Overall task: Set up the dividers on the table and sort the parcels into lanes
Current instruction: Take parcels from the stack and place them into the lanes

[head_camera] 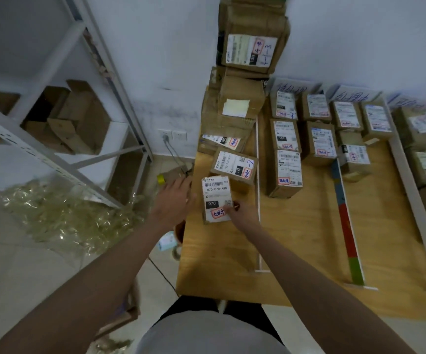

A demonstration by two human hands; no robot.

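1. Both arms reach to the 070 parcel (pixel 215 199) at the table (pixel 296 226) edge, left of the white divider (pixel 258 190).
2. Right hand (pixel 242 213) pinches its near corner; left hand (pixel 175 200) lies flat against its side, fingers straight.
3. Risk: pushed leftward, it could tip off the edge.

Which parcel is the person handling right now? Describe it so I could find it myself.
Start at the wooden table and its leftmost lane, left of the thin white divider. The parcel is the nearest one in that lane, between both hands. Unlike the box behind it marked 122, its white label reads 070.
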